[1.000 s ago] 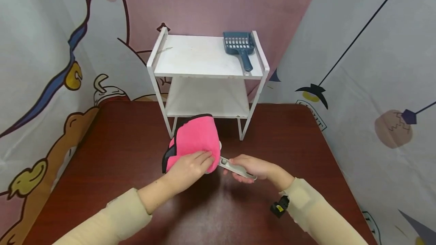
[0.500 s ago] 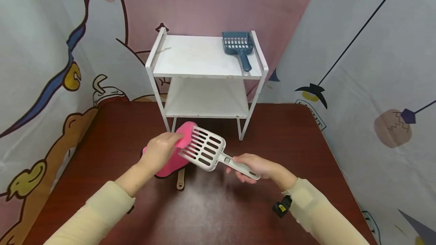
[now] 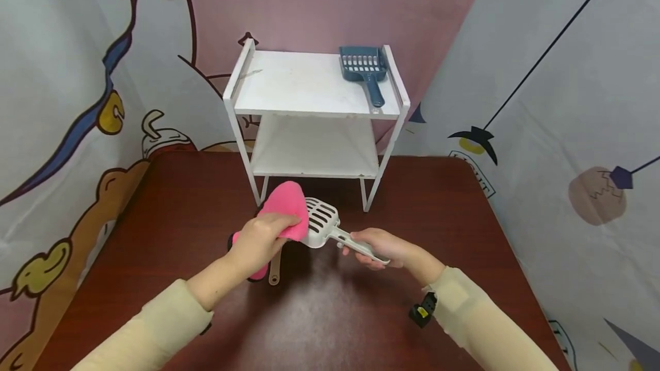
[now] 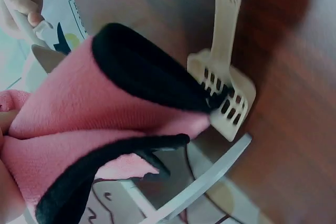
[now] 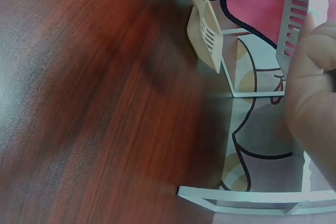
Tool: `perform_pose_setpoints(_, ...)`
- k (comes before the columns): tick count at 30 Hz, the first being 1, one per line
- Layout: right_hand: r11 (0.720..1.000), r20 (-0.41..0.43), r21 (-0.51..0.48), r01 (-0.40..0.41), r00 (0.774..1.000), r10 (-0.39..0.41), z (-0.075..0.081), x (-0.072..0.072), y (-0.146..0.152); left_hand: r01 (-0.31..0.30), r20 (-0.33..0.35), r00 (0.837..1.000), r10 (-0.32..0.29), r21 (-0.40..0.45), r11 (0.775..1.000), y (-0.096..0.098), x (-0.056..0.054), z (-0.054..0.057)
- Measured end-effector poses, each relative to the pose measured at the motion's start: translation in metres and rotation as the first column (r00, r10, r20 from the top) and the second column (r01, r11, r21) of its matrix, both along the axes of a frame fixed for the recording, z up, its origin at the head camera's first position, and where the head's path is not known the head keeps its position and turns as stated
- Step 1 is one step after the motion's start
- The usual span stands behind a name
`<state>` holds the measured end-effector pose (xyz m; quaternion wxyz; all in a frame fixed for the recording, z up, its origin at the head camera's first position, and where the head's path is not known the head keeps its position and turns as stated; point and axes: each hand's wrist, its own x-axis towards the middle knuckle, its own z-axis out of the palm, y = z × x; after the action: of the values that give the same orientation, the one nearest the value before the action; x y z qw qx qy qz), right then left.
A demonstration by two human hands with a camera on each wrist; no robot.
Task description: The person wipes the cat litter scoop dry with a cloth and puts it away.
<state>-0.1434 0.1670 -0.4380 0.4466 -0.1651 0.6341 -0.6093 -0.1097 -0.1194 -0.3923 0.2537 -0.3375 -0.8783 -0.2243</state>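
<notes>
My left hand [image 3: 260,239] pinches a pink cloth [image 3: 286,202] with black edging, which covers the far end of a whitish slotted litter scoop [image 3: 315,239]. My right hand [image 3: 384,248] grips that scoop by its handle, with the head pointing left, above the table. Below the cloth lies a beige litter scoop [image 4: 224,35]; in the head view only its handle [image 3: 275,268] shows, while the left wrist view shows its slotted head too. In the right wrist view, the whitish scoop's head [image 5: 290,30] stands against the hanging cloth [image 5: 257,3].
A white two-tier shelf [image 3: 294,82] stands at the back of the brown table [image 3: 438,199]. On its top tier, at the right, rests a dark blue litter scoop [image 3: 372,87]. Cartoon-printed wall hangings [image 3: 541,102] surround the table.
The cloth slid left off the whitish scoop, baring its slotted head and the beige scoop's handle, then came back right over the head's far end. The right hand stayed nearly still.
</notes>
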Motion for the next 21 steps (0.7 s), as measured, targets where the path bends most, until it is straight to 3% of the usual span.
perform_pose_setpoints(2, 1.0, -0.003, -0.001, 0.003, 1.0, -0.003, 0.002, 0.001, 0.0, -0.032, 0.116, 0.993, 0.028, 0.029, 0.999, 0.002, 0.0, -0.001)
perform_pose_setpoints(4, 1.0, -0.01, 0.001, 0.004, 1.0, -0.004, 0.004, 0.002, 0.0, -0.071, 0.227, 0.972, 0.054, 0.066, 0.995, 0.003, -0.001, -0.001)
perform_pose_setpoints(7, 1.0, -0.02, 0.01, 0.006, 1.0, -0.006, 0.006, 0.002, 0.003, -0.089, 0.329, 0.943, 0.046, 0.117, 0.989, 0.003, -0.004, -0.002)
perform_pose_setpoints(10, 1.0, -0.03, 0.013, 0.008, 1.0, -0.007, 0.006, 0.003, 0.005, -0.081, 0.359, 0.933, 0.028, 0.133, 0.988, 0.001, -0.008, -0.003)
perform_pose_setpoints(14, 1.0, -0.054, 0.019, 0.015, 0.998, -0.014, 0.007, 0.002, 0.008, -0.106, 0.363, 0.93, 0.062, 0.101, 0.989, -0.004, -0.012, -0.005)
perform_pose_setpoints(17, 0.999, -0.073, 0.036, 0.026, 0.997, -0.023, 0.008, 0.003, 0.009, -0.175, 0.365, 0.922, 0.13, 0.092, 0.98, -0.015, -0.017, -0.006)
perform_pose_setpoints(21, 0.997, -0.096, 0.059, 0.042, 0.995, -0.036, 0.012, 0.004, 0.014, -0.282, 0.386, 0.899, 0.207, 0.148, 0.948, -0.031, -0.024, -0.007)
